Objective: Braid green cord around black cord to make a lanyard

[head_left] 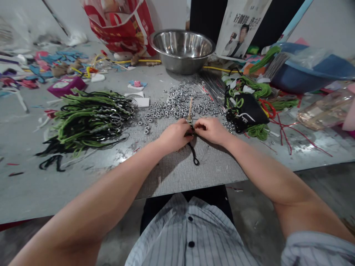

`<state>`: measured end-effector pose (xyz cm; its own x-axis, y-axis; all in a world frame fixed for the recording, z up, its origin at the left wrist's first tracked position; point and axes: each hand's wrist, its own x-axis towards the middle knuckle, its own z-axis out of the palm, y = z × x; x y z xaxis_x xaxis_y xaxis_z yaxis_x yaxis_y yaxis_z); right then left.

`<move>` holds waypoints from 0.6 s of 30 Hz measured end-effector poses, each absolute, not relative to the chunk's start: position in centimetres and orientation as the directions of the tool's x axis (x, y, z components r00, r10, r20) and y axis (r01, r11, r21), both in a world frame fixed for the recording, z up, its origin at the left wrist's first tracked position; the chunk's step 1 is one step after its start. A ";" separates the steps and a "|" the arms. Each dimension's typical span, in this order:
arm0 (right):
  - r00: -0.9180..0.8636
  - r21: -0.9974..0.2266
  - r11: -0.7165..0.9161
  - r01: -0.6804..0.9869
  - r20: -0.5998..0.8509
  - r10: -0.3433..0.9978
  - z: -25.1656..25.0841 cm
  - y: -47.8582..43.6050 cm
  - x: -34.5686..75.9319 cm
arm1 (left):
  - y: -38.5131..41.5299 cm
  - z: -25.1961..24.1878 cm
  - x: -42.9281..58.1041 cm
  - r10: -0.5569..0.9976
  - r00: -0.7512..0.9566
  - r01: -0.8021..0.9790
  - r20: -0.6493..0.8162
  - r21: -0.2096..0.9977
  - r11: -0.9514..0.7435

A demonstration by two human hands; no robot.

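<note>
My left hand (179, 135) and my right hand (209, 129) meet at the middle of the table, fingers pinched together. Between them is a black cord (194, 153), whose looped end hangs toward me on the tabletop. A thin wooden stick (190, 107) rises just beyond my fingertips; how it joins the cord is hidden. Past my hands spreads a heap of small metal nuts (177, 101). Left of my hands lies a bundle of green and black braided cords (85, 118) with metal rings at their right ends.
A steel bowl (181, 66) stands at the back, beside a red bag (119, 33). On the right are green cord hanks (257, 88), a black pouch-like piece (248, 111), red cords (291, 127) and a blue basin (305, 72). A purple box (66, 86) sits at left.
</note>
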<state>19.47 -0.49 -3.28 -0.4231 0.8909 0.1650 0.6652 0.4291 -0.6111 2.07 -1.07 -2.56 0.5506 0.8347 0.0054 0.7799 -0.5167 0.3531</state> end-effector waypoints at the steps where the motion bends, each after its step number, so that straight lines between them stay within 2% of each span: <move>1: -0.440 -0.577 0.444 0.686 0.158 0.884 -3.2 -0.5 19.4 | -1.1 -2.5 2.0 0.833 0.553 0.775 0.008 0.362 -0.518; 8: -0.573 -0.414 0.544 0.730 0.064 0.817 -2.6 -0.4 19.7 | -0.9 -2.6 1.7 0.812 0.583 0.731 0.030 0.417 -0.540; 14: -0.668 -0.379 0.621 0.686 0.010 0.744 -2.3 -0.3 20.6 | -0.5 -2.7 1.5 0.828 0.560 0.705 0.035 0.505 -0.498; 18: -0.661 -0.406 0.606 0.684 0.008 0.751 -2.3 -0.3 20.6 | -0.5 -2.5 1.6 0.841 0.540 0.721 0.018 0.507 -0.473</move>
<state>20.56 -0.34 -2.25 -0.6607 0.7506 0.0080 0.6839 0.6062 -0.4059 1.60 -0.54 -2.48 0.5402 0.8414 0.0177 0.7206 -0.4733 0.5066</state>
